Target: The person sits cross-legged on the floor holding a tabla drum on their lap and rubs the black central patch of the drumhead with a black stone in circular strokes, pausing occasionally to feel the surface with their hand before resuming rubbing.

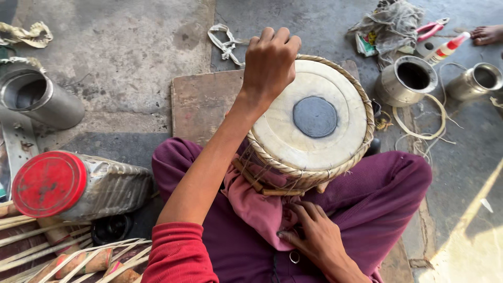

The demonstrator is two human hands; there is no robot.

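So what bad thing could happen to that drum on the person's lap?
The drum sits tilted on the lap, steadied mainly by the left hand on its far rim, so it might roll off toward the wooden board.

The right hand works low at the pink cloth near the lacing and wooden pegs; a tug there could perhaps knock a peg loose.

Bare floor [120,47] far left lies open; steel pots [406,79] crowd the right, a red-lidded jar [78,184] blocks near left.
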